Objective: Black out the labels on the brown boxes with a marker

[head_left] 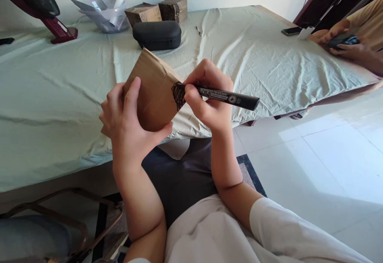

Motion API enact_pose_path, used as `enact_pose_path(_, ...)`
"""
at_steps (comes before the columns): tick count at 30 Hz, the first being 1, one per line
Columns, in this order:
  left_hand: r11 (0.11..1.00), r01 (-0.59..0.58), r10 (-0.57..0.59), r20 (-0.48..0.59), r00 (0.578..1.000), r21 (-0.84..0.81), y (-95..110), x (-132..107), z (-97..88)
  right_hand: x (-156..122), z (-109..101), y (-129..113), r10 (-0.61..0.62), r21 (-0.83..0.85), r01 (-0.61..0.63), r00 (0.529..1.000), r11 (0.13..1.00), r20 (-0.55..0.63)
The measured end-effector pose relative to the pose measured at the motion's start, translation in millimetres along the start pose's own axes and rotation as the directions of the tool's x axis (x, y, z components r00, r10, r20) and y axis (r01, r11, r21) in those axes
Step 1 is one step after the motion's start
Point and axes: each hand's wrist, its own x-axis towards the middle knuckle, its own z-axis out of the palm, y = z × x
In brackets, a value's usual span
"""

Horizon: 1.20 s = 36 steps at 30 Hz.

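My left hand (127, 117) grips a brown cardboard piece (152, 89) by its lower left edge and holds it up above the table's front edge. My right hand (208, 95) is closed round a black marker (230, 97), whose tip rests on the cardboard's right corner. That corner carries a patch of black scribble (178, 95). The cardboard tilts toward me, with fold lines across its face.
A pale green cloth covers the table (60, 95). On it lie a black case (157, 34), two brown boxes (158, 11), a clear bag of papers (104, 12) and a fan base (60, 32). Another person's hands (341, 40) hold a dark device at right, beside a phone (291, 31).
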Motion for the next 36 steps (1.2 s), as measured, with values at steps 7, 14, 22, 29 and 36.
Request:
enact_pose_path(7, 0.99, -0.09, 0.087, -0.037, 0.996, -0.108, -14, 0, 2.0, 0, -1, 8, 0.043, 0.081, -0.04, 0.999, 0.996, -0.032)
enact_pose_path(14, 0.948, -0.227, 0.22, -0.057, 0.974, -0.224, -39, 2, 12.3, 2, 1, 23, 0.14, 0.136, -0.14, 0.99, 0.981, 0.003)
enact_pose_path(22, 0.911, -0.258, 0.237, -0.105, 0.966, -0.321, -47, 2, 19.7, 2, -7, 19, 0.093, 0.177, -0.095, 0.995, 0.98, 0.017)
enact_pose_path(29, 0.894, -0.256, 0.23, -0.113, 0.967, -0.368, -51, 1, 22.4, 0, -9, 25, 0.065, 0.269, -0.059, 0.998, 0.961, -0.013)
enact_pose_path(36, 0.914, -0.146, 0.123, -0.083, 0.989, -0.38, -53, -1, 21.5, 4, -11, 28, 0.184, 0.267, -0.179, 0.983, 0.947, 0.007)
